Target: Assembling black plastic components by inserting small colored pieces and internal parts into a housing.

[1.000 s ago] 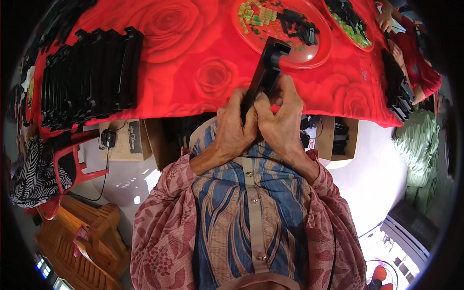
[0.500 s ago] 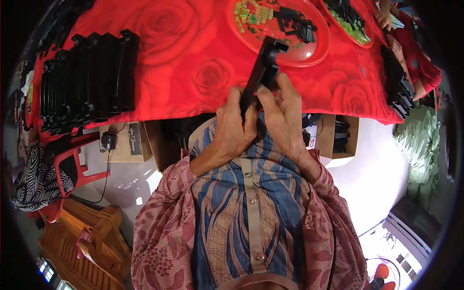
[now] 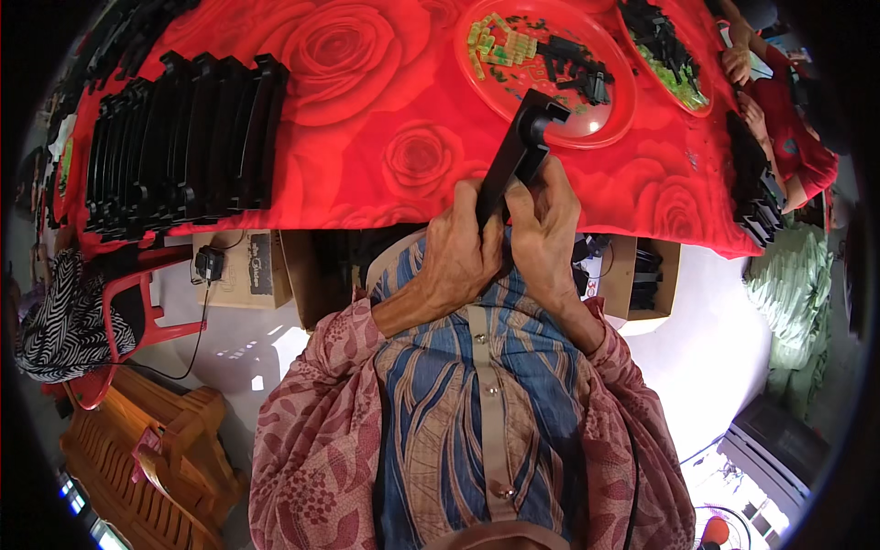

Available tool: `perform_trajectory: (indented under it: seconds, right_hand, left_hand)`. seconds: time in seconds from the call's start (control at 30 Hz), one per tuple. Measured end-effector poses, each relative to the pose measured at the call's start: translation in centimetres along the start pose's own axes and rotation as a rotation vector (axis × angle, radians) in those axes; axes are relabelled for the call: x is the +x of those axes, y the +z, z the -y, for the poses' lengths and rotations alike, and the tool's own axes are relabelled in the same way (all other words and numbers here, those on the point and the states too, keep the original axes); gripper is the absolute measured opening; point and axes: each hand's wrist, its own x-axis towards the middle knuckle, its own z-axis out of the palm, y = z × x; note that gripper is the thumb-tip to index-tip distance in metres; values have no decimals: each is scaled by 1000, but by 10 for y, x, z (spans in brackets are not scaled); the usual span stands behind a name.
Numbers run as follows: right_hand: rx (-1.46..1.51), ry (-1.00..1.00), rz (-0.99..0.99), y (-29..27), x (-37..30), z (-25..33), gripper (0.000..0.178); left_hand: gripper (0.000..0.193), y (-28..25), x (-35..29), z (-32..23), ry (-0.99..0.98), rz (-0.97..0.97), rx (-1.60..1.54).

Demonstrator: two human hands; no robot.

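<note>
A long black plastic part (image 3: 516, 151) with a hooked, notched far end is held up in front of my body, tilted to the right. My left hand (image 3: 456, 246) grips its lower left side. My right hand (image 3: 547, 225) closes round its right side, the thumb pressed near the notch. The lower end of the part is hidden by my fingers. Just beyond it lies a red round tray (image 3: 616, 119) with small yellow-green pieces (image 3: 506, 48) and small black pieces (image 3: 576, 69) on it.
Many similar black parts (image 3: 183, 151) stand in a row at the left of the red flowered tablecloth (image 3: 367, 137). A second red tray (image 3: 701, 108) lies at the far right, near a co-worker's hand (image 3: 736, 64). Cardboard boxes (image 3: 236, 270) stand below the table, beside a red chair (image 3: 128, 302).
The view has shifted a little, so the table things sit further right and lower. My hands keep hold of the black part in nearly the same pose.
</note>
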Motion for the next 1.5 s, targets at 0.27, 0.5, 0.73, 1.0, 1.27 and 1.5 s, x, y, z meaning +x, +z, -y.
perform_trajectory:
  seconds: [0.27,0.5,0.73,1.0,1.27,1.5]
  right_hand:
    - [57,61,36,-1,12,-4,15]
    - [-134,-85,69,-5,1,3,50]
    - [-565,-438,132,-6,4,5,41]
    - [-724,-484,143,-4,6,8,27]
    - [-673,-506,166,-7,14,-2,28]
    - [-818,-532,331,-9,18,5,30]
  left_hand:
    - [18,-4,7,-4,-190,8,-90]
    - [19,-8,11,-3,-180,-70,-188]
    - [22,-5,12,6,-126,-72,-245]
    - [22,-4,10,13,-76,-25,-286]
    - [33,-6,9,7,-99,-10,-152]
    - [52,-6,7,8,-145,26,-44]
